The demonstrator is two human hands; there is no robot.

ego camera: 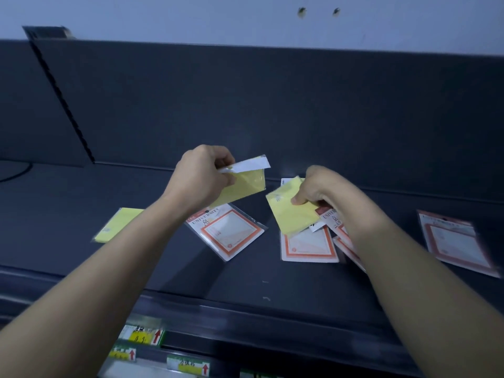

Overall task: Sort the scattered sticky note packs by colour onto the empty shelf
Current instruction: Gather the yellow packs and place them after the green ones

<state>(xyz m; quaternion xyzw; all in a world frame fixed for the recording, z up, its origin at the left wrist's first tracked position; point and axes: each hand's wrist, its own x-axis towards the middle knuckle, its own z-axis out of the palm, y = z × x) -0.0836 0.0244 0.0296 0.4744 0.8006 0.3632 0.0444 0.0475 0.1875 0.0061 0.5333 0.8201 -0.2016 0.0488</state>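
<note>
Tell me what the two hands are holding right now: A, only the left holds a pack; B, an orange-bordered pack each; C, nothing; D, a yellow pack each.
D: the left hand pinches a yellow pack clear of the shelf, and the right hand pinches a second yellow pack over the orange-bordered packs.

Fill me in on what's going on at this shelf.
A person is sorting sticky note packs on a dark shelf. The left hand holds a yellow pack lifted above the shelf, while the right hand pinches a second yellow pack over a pile of orange packs. A third yellow pack lies alone at the left. The middle orange pack and the far-right orange pack lie flat, apart from the pile.
</note>
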